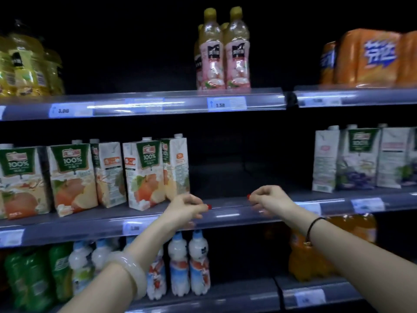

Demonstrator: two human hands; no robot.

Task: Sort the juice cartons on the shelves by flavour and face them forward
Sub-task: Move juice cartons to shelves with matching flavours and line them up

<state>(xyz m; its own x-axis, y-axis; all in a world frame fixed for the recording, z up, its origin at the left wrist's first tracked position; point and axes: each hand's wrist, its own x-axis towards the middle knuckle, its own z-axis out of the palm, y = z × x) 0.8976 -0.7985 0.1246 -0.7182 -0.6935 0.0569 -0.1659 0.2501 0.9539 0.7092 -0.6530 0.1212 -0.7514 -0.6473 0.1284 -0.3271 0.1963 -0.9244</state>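
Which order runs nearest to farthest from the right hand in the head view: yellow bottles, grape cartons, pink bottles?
From the right hand:
1. grape cartons, middle shelf, to its right.
2. pink bottles, top shelf, above and left.
3. yellow bottles, top shelf, far left.

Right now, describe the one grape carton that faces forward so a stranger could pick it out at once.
Find the middle shelf and go to its right end, past the gap. The grape carton stands second from the left of the cartons there. Its left neighbour and right neighbour show pale printed panels; it shows a green 100% label above purple grapes.
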